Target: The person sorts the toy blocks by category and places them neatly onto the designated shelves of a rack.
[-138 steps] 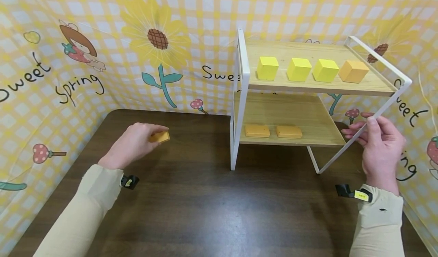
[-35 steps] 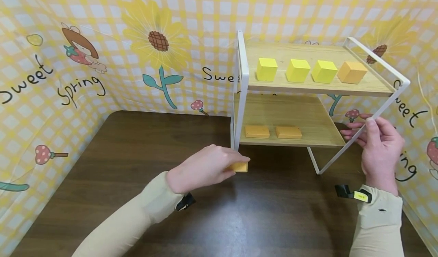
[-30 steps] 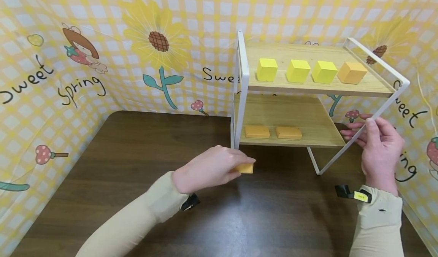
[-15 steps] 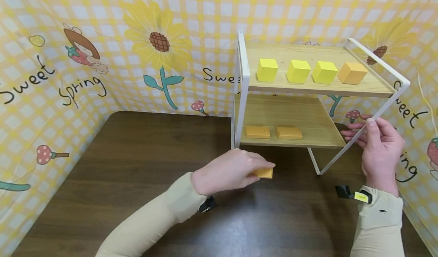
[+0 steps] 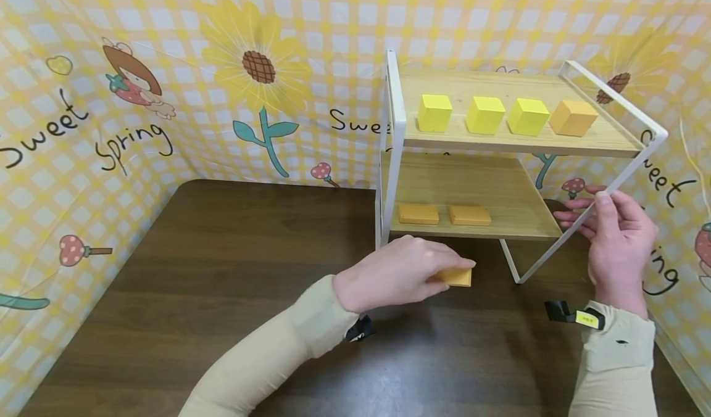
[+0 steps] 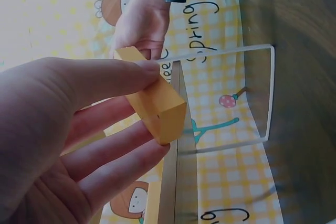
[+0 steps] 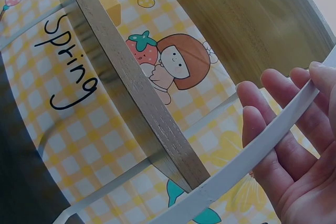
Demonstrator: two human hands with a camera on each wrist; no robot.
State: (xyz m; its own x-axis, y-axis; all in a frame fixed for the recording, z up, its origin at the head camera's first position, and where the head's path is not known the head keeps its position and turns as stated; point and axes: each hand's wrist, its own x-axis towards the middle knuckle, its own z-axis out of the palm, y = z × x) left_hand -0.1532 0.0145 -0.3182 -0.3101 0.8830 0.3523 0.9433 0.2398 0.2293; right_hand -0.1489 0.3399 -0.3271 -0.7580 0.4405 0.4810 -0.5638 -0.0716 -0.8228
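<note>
My left hand [image 5: 402, 272] pinches a flat orange wooden block [image 5: 458, 277] in front of the shelf's lower tier. In the left wrist view, the thumb lies on one side of the block [image 6: 164, 98] and fingers on the other. On the right, my right hand [image 5: 622, 244] grips the slanted white metal frame [image 5: 630, 173] of a two-tier shelf. The right wrist view has the thumb on the near face of the bar [image 7: 257, 158] and fingers behind it. Two similar orange blocks, one left [image 5: 419, 214] and one right [image 5: 469, 215], lie on the lower tier [image 5: 522, 219].
Three yellow cubes, among them a middle one [image 5: 485, 115], and an orange cube [image 5: 573, 118] line the front of the upper tier [image 5: 500, 84]. The shelf stands on a dark wooden table [image 5: 250, 250]. Checked, printed cloth [image 5: 333, 47] hangs behind and beside it.
Holding the orange block, my left hand has moved from the table's left side rightward to in front of the lower tier. The right hand stays on the frame.
</note>
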